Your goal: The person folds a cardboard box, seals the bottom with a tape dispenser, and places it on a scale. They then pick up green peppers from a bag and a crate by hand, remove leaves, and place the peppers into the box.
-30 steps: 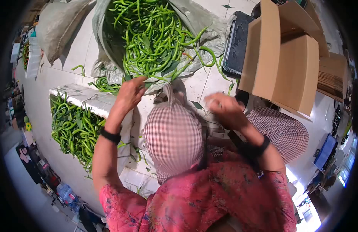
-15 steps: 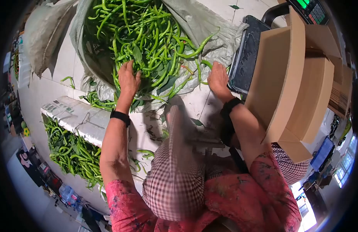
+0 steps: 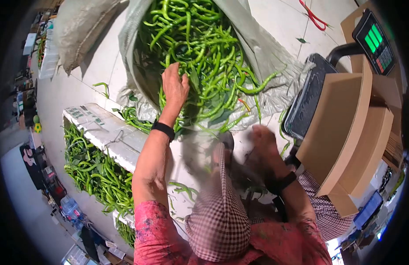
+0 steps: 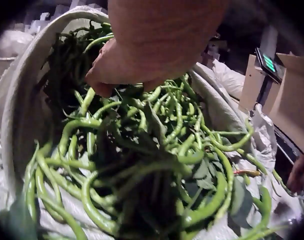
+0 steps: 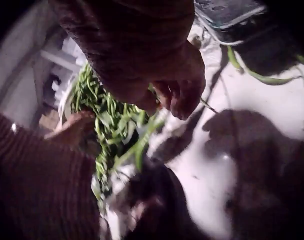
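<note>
A pale woven sack (image 3: 131, 48) lies with its mouth spread, full of long green chili peppers (image 3: 213, 57) and leaves. Over its left part reaches my left hand (image 3: 175, 88), thumb apart from the fingers. In the left wrist view that hand (image 4: 137, 65) hovers close over the peppers, its fingertips by a curved one. My right hand (image 3: 262, 143), blurred, is in front of the sack's lower edge, above the floor. Seen from the right wrist, this hand (image 5: 179, 95) has curled fingers around a green chili pepper (image 5: 152, 89), mostly hidden, with a thin stem sticking out.
A white foam box (image 3: 105, 130) of green peppers stands at left. At right are a black scale platform (image 3: 308, 99), its lit display (image 3: 374, 39) and an open cardboard box (image 3: 332, 115). Red peppers (image 3: 314, 17) lie on the floor. A checked cloth (image 3: 222, 212) covers a knee.
Both hands first reached forward to the sack. Since then the left has stayed over the peppers, while the right has drawn back from the sack's right edge toward the body. The head view has shifted.
</note>
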`<action>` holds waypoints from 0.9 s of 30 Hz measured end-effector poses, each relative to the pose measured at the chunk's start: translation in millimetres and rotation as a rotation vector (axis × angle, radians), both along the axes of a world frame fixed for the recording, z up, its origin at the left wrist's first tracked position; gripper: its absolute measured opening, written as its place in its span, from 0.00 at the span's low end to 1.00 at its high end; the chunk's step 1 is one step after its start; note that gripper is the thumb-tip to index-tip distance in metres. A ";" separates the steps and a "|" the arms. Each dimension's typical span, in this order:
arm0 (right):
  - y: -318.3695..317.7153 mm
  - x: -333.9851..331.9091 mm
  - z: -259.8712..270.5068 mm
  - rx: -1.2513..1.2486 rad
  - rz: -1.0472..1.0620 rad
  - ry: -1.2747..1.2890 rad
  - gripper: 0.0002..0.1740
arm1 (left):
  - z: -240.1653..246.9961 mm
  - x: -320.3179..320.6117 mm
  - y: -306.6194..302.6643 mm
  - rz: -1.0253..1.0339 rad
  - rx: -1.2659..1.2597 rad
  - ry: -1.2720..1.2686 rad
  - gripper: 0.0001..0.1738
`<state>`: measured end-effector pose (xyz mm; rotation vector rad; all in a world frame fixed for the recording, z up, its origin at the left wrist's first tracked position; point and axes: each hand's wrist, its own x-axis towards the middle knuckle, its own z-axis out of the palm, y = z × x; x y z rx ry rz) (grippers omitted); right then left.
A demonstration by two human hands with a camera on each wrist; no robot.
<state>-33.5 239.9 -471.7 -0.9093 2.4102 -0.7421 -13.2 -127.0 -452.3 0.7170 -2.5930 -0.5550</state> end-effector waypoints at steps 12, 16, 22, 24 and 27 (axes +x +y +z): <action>-176.9 -118.5 71.1 -0.361 -0.352 0.175 0.22 | 91.3 -75.1 -37.1 -0.198 -0.306 0.030 0.23; -201.9 -162.3 71.5 -0.202 -0.402 0.597 0.24 | 133.5 -88.0 -97.3 0.062 -0.653 -0.052 0.39; -180.1 -205.1 40.6 0.135 -0.260 0.231 0.18 | 84.2 -56.7 -174.5 0.147 -0.192 -0.290 0.21; -166.2 -193.7 44.8 0.128 -0.228 0.172 0.18 | 88.0 -39.7 -163.1 0.044 -0.210 -0.212 0.18; -146.2 -176.4 58.1 0.045 -0.246 0.207 0.19 | 126.5 -11.6 -138.7 -0.018 -0.095 -0.220 0.14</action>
